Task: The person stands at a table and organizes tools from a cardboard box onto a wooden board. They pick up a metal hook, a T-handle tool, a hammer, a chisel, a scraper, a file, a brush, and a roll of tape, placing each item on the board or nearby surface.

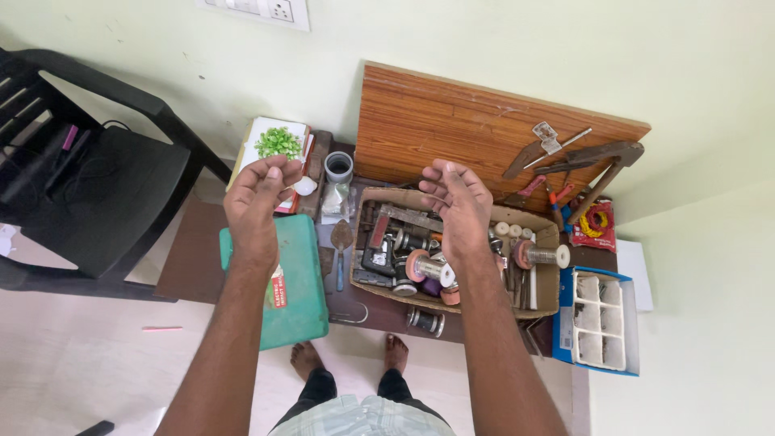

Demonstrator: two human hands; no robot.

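Both hands up over the low tabletop (194, 266), and neither grip has anything in it. The left hand (257, 198) hangs with fingers loosely curled, empty, above the green case (303, 282), just in front of a white box of small green pieces (278, 143). The right hand (460, 202) is spread open, palm up, over the cardboard box (546, 284) crammed with wire spools (428, 266). A trowel (341, 242) lies between case and box.
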